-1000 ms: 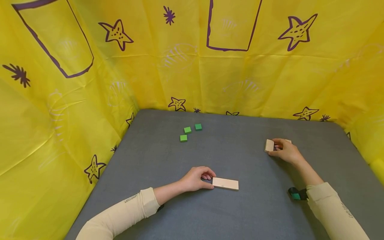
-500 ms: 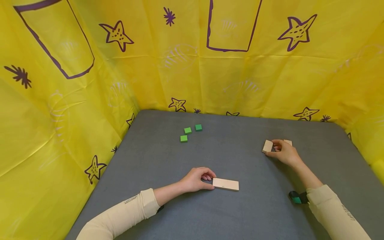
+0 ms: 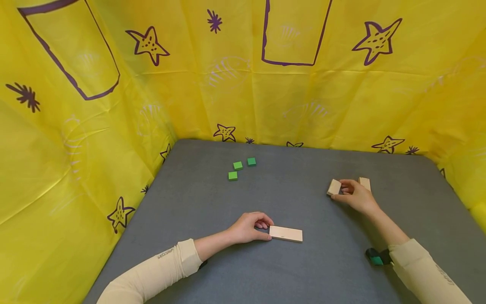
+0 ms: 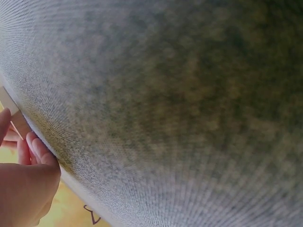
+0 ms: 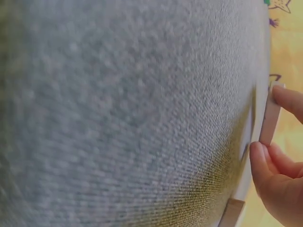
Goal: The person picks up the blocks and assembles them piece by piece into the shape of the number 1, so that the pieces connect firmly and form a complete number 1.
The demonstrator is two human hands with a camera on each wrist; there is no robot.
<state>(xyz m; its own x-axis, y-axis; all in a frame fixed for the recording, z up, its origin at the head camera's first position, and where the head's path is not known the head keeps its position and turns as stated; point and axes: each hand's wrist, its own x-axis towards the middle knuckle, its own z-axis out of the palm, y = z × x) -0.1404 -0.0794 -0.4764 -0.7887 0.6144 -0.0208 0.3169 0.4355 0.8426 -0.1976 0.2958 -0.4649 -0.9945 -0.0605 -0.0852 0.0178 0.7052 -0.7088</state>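
My left hand [image 3: 248, 228] pinches the left end of a long flat wooden block [image 3: 286, 233] that lies on the grey table. In the left wrist view, the thumb and fingers of the left hand [image 4: 31, 182] are at the edge of this wooden block [image 4: 15, 116]. Farther right, my right hand [image 3: 357, 196] grips a smaller wooden block [image 3: 334, 187] between thumb and fingers, tilted in the head view. The right wrist view has this small block [image 5: 271, 116] seemingly just off the cloth. Partly behind the right hand lies another wooden block [image 3: 365, 183].
Three small green blocks lie at the back left: a light green one [image 3: 233, 176], a second light green one [image 3: 237, 165] and a darker one [image 3: 252, 161]. Yellow printed cloth [image 3: 288, 97] walls in the grey table [image 3: 190, 181] at the back and sides.
My right hand has moved slightly left and nearer with the small block, turning it a little. More of the block behind that hand now shows. The left hand and long block stay put.
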